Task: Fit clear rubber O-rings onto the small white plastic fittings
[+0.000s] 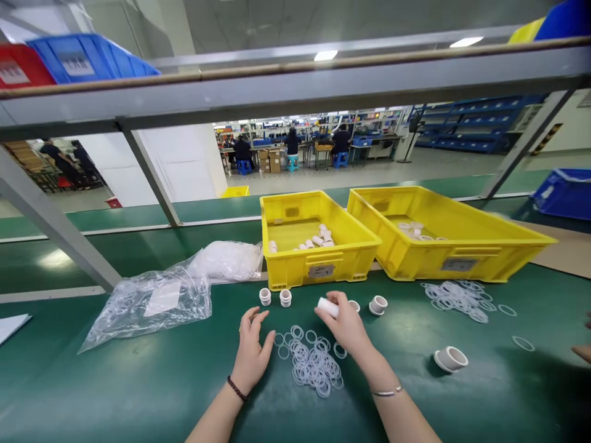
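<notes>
My right hand (pixel 344 323) grips a white plastic cylinder (pixel 328 307) between thumb and fingers, just above the green table. Over the table to the left, my left hand (pixel 252 347) has its fingers apart and nothing in them. Between the hands lies a loose pile of translucent rings (pixel 316 363). Two white fittings, a left one (pixel 265 297) and a right one (pixel 285 298), stand upright beyond my left hand. Another white fitting (pixel 354 306) is partly hidden behind my right hand, with a further fitting (pixel 377 305) to its right.
Two yellow bins, one (pixel 277 271) with white fittings, another (pixel 401 264) with white pieces, stand at the back. Plastic bags (pixel 152 307) lie left. At right are more rings (pixel 457 298), a larger fitting (pixel 451 359) and another person's fingers (pixel 582 352). A shelf beam (pixel 295 95) crosses above.
</notes>
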A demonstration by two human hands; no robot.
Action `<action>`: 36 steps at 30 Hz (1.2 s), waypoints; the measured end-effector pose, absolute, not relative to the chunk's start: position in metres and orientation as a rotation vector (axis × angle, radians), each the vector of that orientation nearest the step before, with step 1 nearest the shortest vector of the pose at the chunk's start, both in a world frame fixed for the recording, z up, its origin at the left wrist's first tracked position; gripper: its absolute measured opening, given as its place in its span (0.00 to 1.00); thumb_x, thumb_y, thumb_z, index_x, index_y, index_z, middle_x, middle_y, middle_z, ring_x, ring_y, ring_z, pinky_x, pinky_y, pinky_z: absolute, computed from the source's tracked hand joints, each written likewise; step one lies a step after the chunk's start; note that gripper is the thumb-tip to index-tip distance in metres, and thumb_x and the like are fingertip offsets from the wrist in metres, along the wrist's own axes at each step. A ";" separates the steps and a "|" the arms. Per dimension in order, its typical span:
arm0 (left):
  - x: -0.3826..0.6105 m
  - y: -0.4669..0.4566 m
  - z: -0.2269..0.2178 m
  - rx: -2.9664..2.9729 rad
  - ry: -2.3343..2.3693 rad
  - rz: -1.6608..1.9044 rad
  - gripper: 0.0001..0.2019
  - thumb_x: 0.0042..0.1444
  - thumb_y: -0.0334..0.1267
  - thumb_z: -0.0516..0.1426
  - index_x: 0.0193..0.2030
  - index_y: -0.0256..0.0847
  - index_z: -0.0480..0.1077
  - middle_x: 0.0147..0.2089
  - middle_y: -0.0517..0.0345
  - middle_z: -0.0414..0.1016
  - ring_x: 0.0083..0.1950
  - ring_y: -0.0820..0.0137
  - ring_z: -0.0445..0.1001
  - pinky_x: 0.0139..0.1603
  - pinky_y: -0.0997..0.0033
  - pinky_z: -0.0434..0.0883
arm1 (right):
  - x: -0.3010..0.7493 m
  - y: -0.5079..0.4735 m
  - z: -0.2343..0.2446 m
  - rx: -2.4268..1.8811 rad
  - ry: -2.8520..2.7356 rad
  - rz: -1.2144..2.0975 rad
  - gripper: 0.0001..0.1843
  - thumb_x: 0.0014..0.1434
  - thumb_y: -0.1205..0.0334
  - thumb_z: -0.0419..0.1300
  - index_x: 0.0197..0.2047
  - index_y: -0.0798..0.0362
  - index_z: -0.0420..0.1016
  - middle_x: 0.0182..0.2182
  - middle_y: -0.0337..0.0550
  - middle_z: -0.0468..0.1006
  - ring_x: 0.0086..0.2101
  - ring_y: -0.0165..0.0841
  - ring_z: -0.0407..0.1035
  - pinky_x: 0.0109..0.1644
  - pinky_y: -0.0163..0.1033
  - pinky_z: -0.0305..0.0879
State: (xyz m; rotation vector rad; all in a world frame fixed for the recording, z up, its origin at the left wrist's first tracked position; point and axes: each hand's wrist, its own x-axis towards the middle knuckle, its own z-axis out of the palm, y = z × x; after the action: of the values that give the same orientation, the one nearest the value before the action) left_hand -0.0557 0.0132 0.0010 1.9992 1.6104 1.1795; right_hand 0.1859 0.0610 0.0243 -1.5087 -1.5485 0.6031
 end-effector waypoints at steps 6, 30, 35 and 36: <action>-0.066 0.043 -0.012 2.119 1.730 1.111 0.21 0.60 0.39 0.48 0.61 0.44 0.57 0.63 0.46 0.49 0.64 0.56 0.53 0.61 0.49 0.57 | 0.198 0.064 0.022 -1.864 -1.936 0.299 0.12 0.50 0.62 0.61 0.39 0.51 0.67 0.38 0.44 0.71 0.41 0.40 0.68 0.34 0.38 0.60; -0.060 0.034 0.019 1.397 1.293 1.473 0.14 0.53 0.49 0.57 0.39 0.41 0.64 0.53 0.47 0.68 0.54 0.59 0.67 0.54 0.60 0.64 | 0.136 0.022 0.010 -1.392 -2.334 0.341 0.07 0.55 0.62 0.60 0.39 0.49 0.74 0.37 0.43 0.73 0.41 0.39 0.64 0.42 0.40 0.59; -0.046 0.015 0.014 0.938 1.183 1.535 0.19 0.51 0.49 0.59 0.44 0.41 0.61 0.41 0.56 0.69 0.41 0.67 0.71 0.42 0.67 0.69 | 0.135 0.023 0.013 -1.342 -2.284 0.416 0.04 0.56 0.66 0.59 0.35 0.50 0.72 0.35 0.40 0.73 0.39 0.35 0.65 0.41 0.37 0.59; -0.043 0.013 0.013 0.872 1.147 1.518 0.19 0.51 0.49 0.59 0.43 0.41 0.61 0.39 0.57 0.67 0.40 0.68 0.71 0.41 0.68 0.69 | 0.135 0.023 0.014 -1.332 -2.270 0.422 0.04 0.56 0.67 0.58 0.35 0.50 0.72 0.35 0.39 0.72 0.39 0.34 0.65 0.42 0.36 0.59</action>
State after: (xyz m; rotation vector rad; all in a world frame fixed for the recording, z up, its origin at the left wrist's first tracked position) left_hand -0.0433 0.0135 0.0126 0.8717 1.1473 1.5175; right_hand 0.1351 0.0234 0.0138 -1.3318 -2.2703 0.4220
